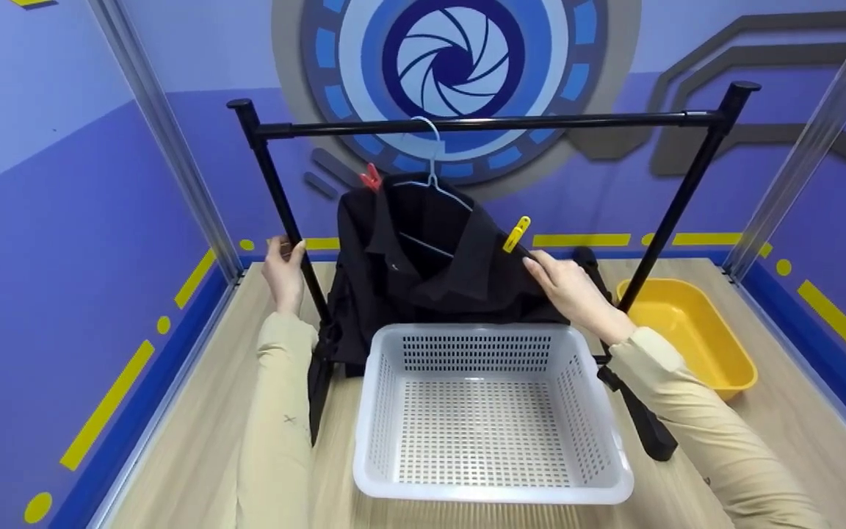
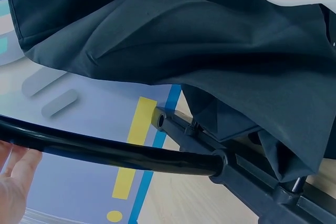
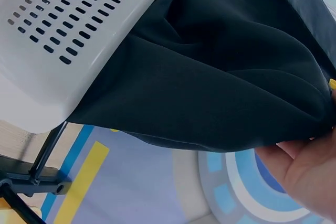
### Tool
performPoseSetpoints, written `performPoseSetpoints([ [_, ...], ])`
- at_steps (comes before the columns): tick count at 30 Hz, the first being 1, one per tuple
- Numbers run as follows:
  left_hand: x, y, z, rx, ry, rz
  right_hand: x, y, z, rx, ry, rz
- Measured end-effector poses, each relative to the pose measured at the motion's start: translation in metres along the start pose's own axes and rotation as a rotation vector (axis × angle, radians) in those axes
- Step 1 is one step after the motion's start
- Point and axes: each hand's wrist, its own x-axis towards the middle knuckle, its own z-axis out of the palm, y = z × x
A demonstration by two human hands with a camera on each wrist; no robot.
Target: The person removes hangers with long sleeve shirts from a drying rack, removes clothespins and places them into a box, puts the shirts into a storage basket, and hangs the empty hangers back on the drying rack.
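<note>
A black collared shirt point(image 1: 364, 242) hangs on a light blue wire hanger point(image 1: 434, 158) hooked over the rack's top bar. My right hand point(image 1: 570, 286) grips the shirt's shoulder at the right, just below a yellow clothespin point(image 1: 517, 234). In the right wrist view, thumb and fingers hold the cloth point(image 3: 226, 93) edge. A red clothespin point(image 1: 371, 177) is on the shirt's other shoulder. At the left, my left hand point(image 1: 283, 275) holds the black clothes rack's post point(image 1: 287, 209) between thumb and fingers; the left wrist view shows only its fingertips against the post point(image 2: 105, 149).
In front of the shirt stands a white perforated basket point(image 1: 493, 494), its bottom bare. A yellow basin point(image 1: 724, 345) sits behind my right forearm. The rack's black feet point(image 1: 651, 430) reach forward on the wooden tabletop point(image 1: 195, 433). Blue-purple walls enclose the sides and back.
</note>
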Motion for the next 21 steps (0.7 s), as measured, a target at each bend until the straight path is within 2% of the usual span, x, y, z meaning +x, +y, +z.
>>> performPoseSetpoints([
  [6, -0.0008, 0.0007, -0.0009, 0.017, -0.01, -0.007, 0.0007, -0.0008, 0.0014, -0.052, 0.044, 0.013],
  [11, -0.0006, 0.002, -0.001, 0.015, -0.02, -0.003, 0.0005, 0.0001, 0.0043, -0.018, 0.127, -0.001],
  [21, -0.0001, 0.001, -0.0004, 0.022, -0.016, -0.006, 0.0, 0.002, 0.0098, 0.009, 0.444, -0.223],
])
